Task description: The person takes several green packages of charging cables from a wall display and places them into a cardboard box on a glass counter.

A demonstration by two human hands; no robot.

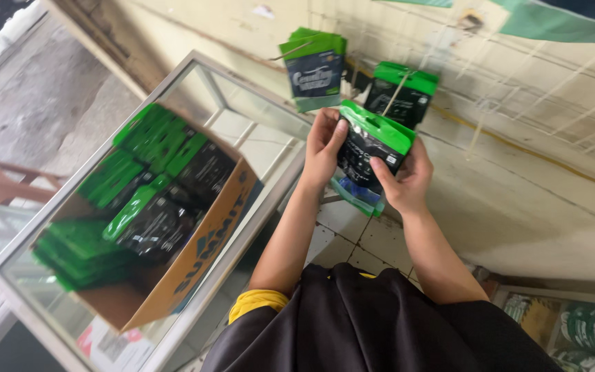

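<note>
Likely light, slick and floppy: your left hand (321, 148) and right hand (404, 180) pinch the green-topped black plastic pouch (373, 148) at its side edges.

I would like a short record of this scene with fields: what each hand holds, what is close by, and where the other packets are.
left hand: grips the left edge of a black packet with green top
right hand: holds the same packet from the right, thumb on its front
hanging packets: two more of the same kind on the wall grid just above the hands
cardboard box: open, on a glass display case, full of similar green and black packets
floor: pale tiles below the hands
</note>
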